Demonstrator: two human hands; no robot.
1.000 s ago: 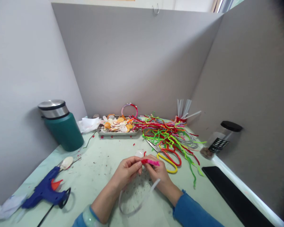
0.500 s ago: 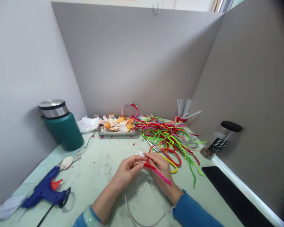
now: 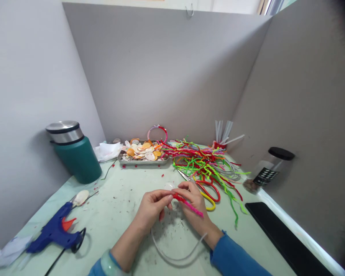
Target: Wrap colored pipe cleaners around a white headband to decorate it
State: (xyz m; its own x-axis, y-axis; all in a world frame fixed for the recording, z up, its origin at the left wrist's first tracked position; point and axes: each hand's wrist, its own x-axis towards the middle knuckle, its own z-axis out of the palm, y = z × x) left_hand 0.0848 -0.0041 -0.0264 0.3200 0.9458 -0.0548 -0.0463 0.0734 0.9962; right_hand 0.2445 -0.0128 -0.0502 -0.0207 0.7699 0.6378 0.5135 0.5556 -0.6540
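My left hand [image 3: 151,209] and my right hand [image 3: 194,207] meet over the middle of the green table [image 3: 123,195]. Both pinch a thin clear plastic hoop [image 3: 175,256] at its far end, and the rest of it curves back toward me below my wrists. A red and pink pipe cleaner [image 3: 188,204] is wound onto that pinched end. Its loose pink tail slants down across my right hand. The fingers of both hands are closed.
Red and yellow scissors [image 3: 204,191] lie just beyond my right hand beside a heap of pipe cleaners [image 3: 204,163]. A metal tray of shells [image 3: 142,153] sits at the back. A green flask [image 3: 74,151] and blue glue gun [image 3: 56,230] are left; a jar [image 3: 267,168] and black slab [image 3: 281,237] right.
The pink tail swung from lying level above my fingers to slanting down over my right hand. The hoop's near curve shifted below my wrists. Both hands stayed in place.
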